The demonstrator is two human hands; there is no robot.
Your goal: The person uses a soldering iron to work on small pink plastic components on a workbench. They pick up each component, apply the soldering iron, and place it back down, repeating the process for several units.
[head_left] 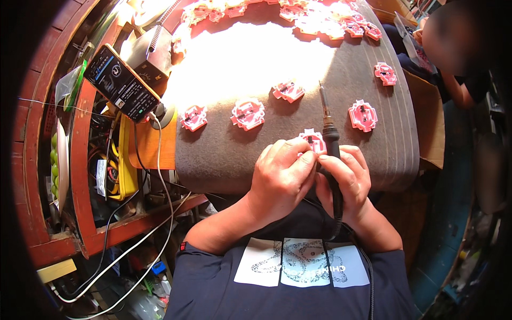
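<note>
Pinching pink plastic housing [313, 140] with left hand [281, 173], gripping soldering iron [331, 141] in right hand [351, 178]; apparently adjusting housing position, next needing steady hold.

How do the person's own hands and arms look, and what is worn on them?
The left hand and right hand are ungloved, with no watch or bracelet visible. Bare forearms extend from dark sleeves; the left sleeve has a small red mark at its edge.
</note>
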